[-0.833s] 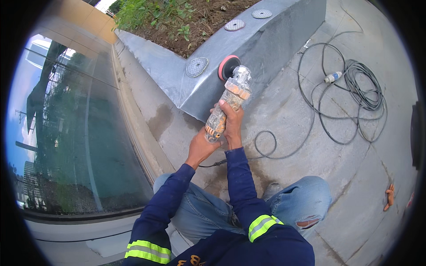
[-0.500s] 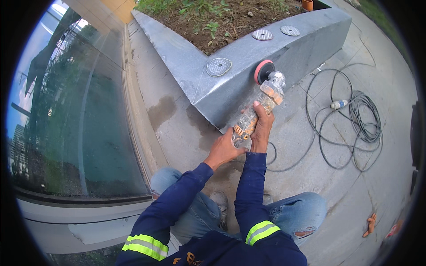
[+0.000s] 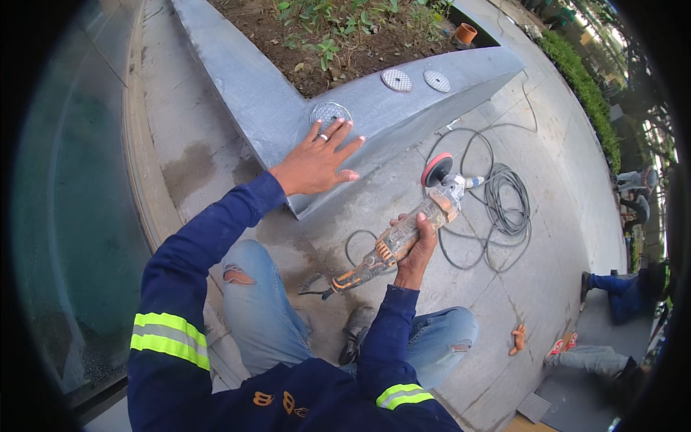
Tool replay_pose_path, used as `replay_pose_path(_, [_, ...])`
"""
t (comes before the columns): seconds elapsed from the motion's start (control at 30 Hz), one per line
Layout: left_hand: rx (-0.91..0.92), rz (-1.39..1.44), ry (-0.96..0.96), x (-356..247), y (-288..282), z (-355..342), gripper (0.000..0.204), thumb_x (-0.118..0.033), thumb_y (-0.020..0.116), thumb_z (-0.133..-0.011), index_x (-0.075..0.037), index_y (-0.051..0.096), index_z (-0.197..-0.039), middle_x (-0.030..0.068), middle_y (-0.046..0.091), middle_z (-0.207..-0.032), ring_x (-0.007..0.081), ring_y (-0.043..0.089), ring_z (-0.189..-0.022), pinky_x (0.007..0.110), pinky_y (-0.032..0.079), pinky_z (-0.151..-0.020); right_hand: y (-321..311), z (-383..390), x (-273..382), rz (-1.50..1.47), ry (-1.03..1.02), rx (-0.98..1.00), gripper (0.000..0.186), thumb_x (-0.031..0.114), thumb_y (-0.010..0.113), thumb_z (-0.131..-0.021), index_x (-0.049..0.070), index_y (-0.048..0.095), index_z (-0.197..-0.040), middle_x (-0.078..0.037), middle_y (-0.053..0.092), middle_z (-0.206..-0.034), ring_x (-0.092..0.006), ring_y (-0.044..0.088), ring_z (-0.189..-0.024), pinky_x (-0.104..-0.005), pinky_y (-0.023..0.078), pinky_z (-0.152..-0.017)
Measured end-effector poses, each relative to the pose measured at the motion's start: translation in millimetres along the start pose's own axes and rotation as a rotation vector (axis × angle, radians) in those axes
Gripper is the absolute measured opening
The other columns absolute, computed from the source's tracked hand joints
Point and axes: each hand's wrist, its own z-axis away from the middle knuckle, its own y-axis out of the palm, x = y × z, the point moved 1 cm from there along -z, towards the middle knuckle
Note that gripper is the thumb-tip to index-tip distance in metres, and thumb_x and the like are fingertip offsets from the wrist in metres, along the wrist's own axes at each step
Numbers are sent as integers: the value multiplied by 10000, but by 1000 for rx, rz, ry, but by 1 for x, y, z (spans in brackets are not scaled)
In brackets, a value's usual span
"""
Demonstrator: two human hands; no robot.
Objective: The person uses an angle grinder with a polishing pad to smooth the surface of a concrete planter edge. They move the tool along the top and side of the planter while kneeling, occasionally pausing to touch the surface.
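My right hand (image 3: pixel 414 248) is wrapped round the body of a dusty angle grinder (image 3: pixel 389 245) with orange parts. Its round backing pad (image 3: pixel 437 170), black with a pink-red face, points up and away from me, clear of the wall. My left hand (image 3: pixel 317 162) reaches over the corner of the grey stone planter wall (image 3: pixel 392 119), its fingers spread. The fingertips are at the near edge of a round, pale polishing disc (image 3: pixel 330 111) lying on the wall top; whether they touch it I cannot tell. Two similar polishing discs (image 3: pixel 396 80) lie farther along the ledge.
A coiled grey cable (image 3: pixel 507 201) spreads over the paved floor (image 3: pixel 561 209) to the right. A small orange thing (image 3: pixel 517 340) lies there too. Soil and plants (image 3: pixel 327 54) fill the planter, with an orange pipe (image 3: pixel 466 33). Glass panels (image 3: pixel 79 216) stand left; other people (image 3: pixel 612 295) are far right.
My left hand has let go of the grinder and reached out to the near polishing disc. The grinder, now in my right hand alone, has moved away from the wall, to the right. The view has shifted.
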Motion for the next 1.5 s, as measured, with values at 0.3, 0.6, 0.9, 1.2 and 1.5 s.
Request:
replay_pose_path(0.3, [-80,231,-51,96,17,-48,725,-659,353,-1118,-243,329,-1712,160,243,-1782,351,172,-1664,608,170,-1345,25,44,93,338,-60,79,530,272,800,-889,-64,579,-1233,-206,717,-973,-309,771,-791,-417,643,-666])
replay_pose_path(0.6, [-218,286,-338,174,24,-10,618,-570,482,-1118,-177,542,-1592,156,396,-1715,370,386,-1578,655,247,-1287,79,53,120,969,51,312,601,293,853,-821,-52,610,-1249,-124,712,-959,-233,758,-798,-379,622,-720])
replay_pose_path(0.9, [-163,7,-505,212,32,3,663,-617,370,-1129,-238,426,-1670,107,337,-1760,339,275,-1638,631,190,-1326,121,81,113,1238,256,609,850,264,897,-772,-66,531,-1465,-163,690,-1317,-232,665,-1194,-375,513,-1060])
replay_pose_path(1.2, [-203,-38,-543,218,38,3,677,-633,347,-1129,-237,423,-1673,95,350,-1758,310,269,-1642,564,182,-1346,136,55,103,1350,281,734,822,334,890,-776,-80,551,-1401,-228,742,-1193,-294,737,-1072,-396,567,-948])
replay_pose_path(1.5, [-204,7,-548,216,36,1,685,-656,318,-1125,-256,435,-1670,82,346,-1762,288,251,-1648,544,169,-1353,139,33,103,1403,214,771,753,354,879,-760,-74,600,-1314,-232,757,-1052,-319,757,-948,-417,581,-854])
